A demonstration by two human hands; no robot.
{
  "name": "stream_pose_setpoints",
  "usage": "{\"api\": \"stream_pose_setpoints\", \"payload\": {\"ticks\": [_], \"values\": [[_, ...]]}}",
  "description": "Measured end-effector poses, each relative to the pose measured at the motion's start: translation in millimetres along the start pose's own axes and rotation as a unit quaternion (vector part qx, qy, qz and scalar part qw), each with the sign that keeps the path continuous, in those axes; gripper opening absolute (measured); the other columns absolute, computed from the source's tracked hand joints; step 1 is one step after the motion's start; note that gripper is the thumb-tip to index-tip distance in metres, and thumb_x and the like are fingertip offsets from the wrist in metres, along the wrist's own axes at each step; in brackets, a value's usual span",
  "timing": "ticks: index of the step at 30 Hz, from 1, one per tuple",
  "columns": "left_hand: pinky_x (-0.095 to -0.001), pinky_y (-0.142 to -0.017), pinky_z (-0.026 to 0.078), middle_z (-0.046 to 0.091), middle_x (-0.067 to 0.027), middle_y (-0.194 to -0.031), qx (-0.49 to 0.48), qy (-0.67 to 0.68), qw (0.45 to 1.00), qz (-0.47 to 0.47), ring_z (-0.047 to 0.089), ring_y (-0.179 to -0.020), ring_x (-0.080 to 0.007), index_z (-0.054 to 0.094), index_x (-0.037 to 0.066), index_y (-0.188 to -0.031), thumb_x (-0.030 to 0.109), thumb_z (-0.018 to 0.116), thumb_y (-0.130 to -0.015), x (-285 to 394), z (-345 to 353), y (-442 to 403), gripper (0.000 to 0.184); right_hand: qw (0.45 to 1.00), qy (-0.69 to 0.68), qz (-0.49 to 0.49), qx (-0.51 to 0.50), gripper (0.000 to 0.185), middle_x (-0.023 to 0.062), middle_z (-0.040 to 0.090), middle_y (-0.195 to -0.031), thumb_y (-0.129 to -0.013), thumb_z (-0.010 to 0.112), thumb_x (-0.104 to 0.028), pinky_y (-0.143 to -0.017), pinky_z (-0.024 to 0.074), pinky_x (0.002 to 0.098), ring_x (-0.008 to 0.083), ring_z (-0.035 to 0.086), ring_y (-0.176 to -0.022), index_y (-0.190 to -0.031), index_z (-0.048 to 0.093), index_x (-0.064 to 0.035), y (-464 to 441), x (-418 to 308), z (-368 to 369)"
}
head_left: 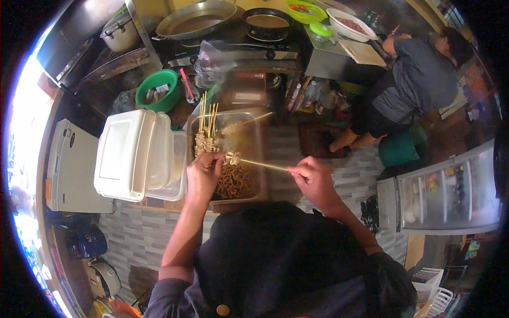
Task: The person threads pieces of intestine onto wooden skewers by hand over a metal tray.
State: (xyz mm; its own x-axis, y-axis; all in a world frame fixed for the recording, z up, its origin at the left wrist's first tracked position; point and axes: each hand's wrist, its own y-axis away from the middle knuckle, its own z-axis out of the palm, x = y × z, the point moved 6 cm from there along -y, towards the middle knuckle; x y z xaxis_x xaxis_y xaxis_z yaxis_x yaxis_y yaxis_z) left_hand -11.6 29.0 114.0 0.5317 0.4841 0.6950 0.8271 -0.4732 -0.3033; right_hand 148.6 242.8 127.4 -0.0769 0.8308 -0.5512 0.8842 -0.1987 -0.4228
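A thin wooden skewer (265,165) runs almost level between my two hands. My right hand (312,177) pinches its bare end. At the other end, my left hand (205,168) has its fingers closed on pale folded food (232,158) threaded on the stick. Below this lies a rectangular metal tray (258,185) with a heap of brown strips (236,183) in its near part. Several filled skewers (204,139) rest at the tray's left side, their bare ends pointing away from me.
White plastic containers (124,153) stand left of the tray. Behind are a green basin (158,91), a stove (228,52) with a wide pan (196,20) and a black pan (266,25). A co-worker (419,79) bends at the right beside a green bucket (401,147).
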Motion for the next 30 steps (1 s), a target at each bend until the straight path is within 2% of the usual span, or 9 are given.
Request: {"api": "stream_pose_setpoints", "payload": {"ticks": [3, 5, 10, 12, 13, 16, 22, 26, 30], "values": [[-0.0282, -0.070, 0.050, 0.068, -0.0103, -0.082, 0.059, -0.013, 0.997, 0.058, 0.064, -0.067, -0.0168, 0.067, 0.003, -0.094, 0.002, 0.062, -0.083, 3, 4, 1, 0.013, 0.997, -0.055, 0.049, 0.017, 0.013, 0.0087, 0.057, -0.077, -0.076, 0.066, 0.002, -0.057, 0.0456, 0.0297, 0.0209, 0.058, -0.066, -0.087, 0.068, -0.0039, 3, -3, 8], [-0.0305, -0.078, 0.048, 0.067, -0.0126, -0.091, 0.048, 0.153, 0.986, -0.053, 0.064, -0.078, -0.0186, 0.065, 0.002, -0.098, 0.002, 0.057, -0.086, -14, 18, 7, 0.015, 0.997, -0.069, 0.042, 0.012, 0.014, 0.0093, 0.058, -0.078, -0.075, 0.065, 0.003, -0.057, 0.0459, 0.0304, 0.0221, 0.058, -0.067, -0.087, 0.068, -0.0038, 8, -1, 18], [-0.0294, -0.085, 0.045, 0.064, -0.0113, -0.100, 0.009, 0.243, 0.968, -0.059, 0.059, -0.097, -0.0176, 0.056, 0.002, -0.111, 0.008, 0.052, -0.092, -27, 42, 15, 0.021, 0.995, -0.088, 0.036, 0.041, 0.016, 0.0104, 0.059, -0.078, -0.075, 0.065, 0.005, -0.058, 0.0463, 0.0320, 0.0243, 0.059, -0.068, -0.089, 0.067, -0.0038, 11, 3, 29], [-0.0315, -0.084, 0.047, 0.062, -0.0122, -0.096, 0.060, 0.499, 0.845, -0.182, 0.059, -0.094, -0.0193, 0.039, 0.005, -0.122, 0.011, 0.052, -0.093, -38, 49, 14, 0.031, 0.995, -0.087, 0.032, 0.043, 0.017, 0.0108, 0.060, -0.078, -0.074, 0.064, 0.006, -0.059, 0.0470, 0.0329, 0.0255, 0.059, -0.069, -0.088, 0.067, -0.0038, 8, 1, 28], [-0.0329, -0.080, 0.049, 0.060, -0.0146, -0.094, -0.006, 0.570, 0.796, -0.206, 0.060, -0.091, -0.0203, 0.026, 0.008, -0.124, 0.009, 0.054, -0.092, -34, 54, 13, 0.042, 0.995, -0.088, 0.032, 0.042, 0.017, 0.0108, 0.060, -0.078, -0.074, 0.064, 0.006, -0.059, 0.0470, 0.0329, 0.0255, 0.059, -0.069, -0.088, 0.067, -0.0038, 9, 1, 30], [-0.0307, -0.077, 0.050, 0.060, -0.0149, -0.094, -0.057, 0.455, 0.850, -0.260, 0.061, -0.088, -0.0194, 0.026, 0.008, -0.124, 0.006, 0.058, -0.090, -31, 53, 8, 0.047, 0.994, -0.099, 0.045, 0.022, 0.017, 0.0112, 0.060, -0.078, -0.073, 0.065, 0.005, -0.060, 0.0479, 0.0335, 0.0266, 0.060, -0.071, -0.087, 0.066, -0.0037, 11, 7, 39], [-0.0284, -0.077, 0.050, 0.061, -0.0093, -0.091, -0.040, 0.502, 0.830, -0.238, 0.060, -0.085, -0.0165, 0.031, 0.007, -0.131, -0.004, 0.062, -0.083, -47, 64, 8, 0.058, 0.995, -0.093, 0.011, 0.013, 0.016, 0.0124, 0.062, -0.080, -0.073, 0.067, 0.002, -0.062, 0.0486, 0.0346, 0.0271, 0.061, -0.073, -0.088, 0.066, -0.0034, 13, 8, 47], [-0.0273, -0.080, 0.049, 0.061, -0.0060, -0.093, -0.060, 0.537, 0.805, -0.243, 0.059, -0.088, -0.0153, 0.038, 0.007, -0.132, -0.005, 0.064, -0.081, -56, 68, 11, 0.058, 0.989, -0.132, 0.056, -0.019, 0.015, 0.0129, 0.063, -0.081, -0.074, 0.067, 0.001, -0.065, 0.0489, 0.0355, 0.0276, 0.061, -0.076, -0.089, 0.066, -0.0025, 14, 15, 52], [-0.0264, -0.080, 0.048, 0.060, -0.0054, -0.092, -0.051, 0.506, 0.820, -0.261, 0.058, -0.087, -0.0146, 0.039, 0.005, -0.130, -0.005, 0.065, -0.080, -58, 63, 11, 0.057, 0.989, -0.133, 0.052, -0.040, 0.014, 0.0129, 0.063, -0.083, -0.075, 0.067, 0.000, -0.067, 0.0491, 0.0354, 0.0277, 0.061, -0.077, -0.088, 0.066, -0.0021, 16, 14, 55]]}}
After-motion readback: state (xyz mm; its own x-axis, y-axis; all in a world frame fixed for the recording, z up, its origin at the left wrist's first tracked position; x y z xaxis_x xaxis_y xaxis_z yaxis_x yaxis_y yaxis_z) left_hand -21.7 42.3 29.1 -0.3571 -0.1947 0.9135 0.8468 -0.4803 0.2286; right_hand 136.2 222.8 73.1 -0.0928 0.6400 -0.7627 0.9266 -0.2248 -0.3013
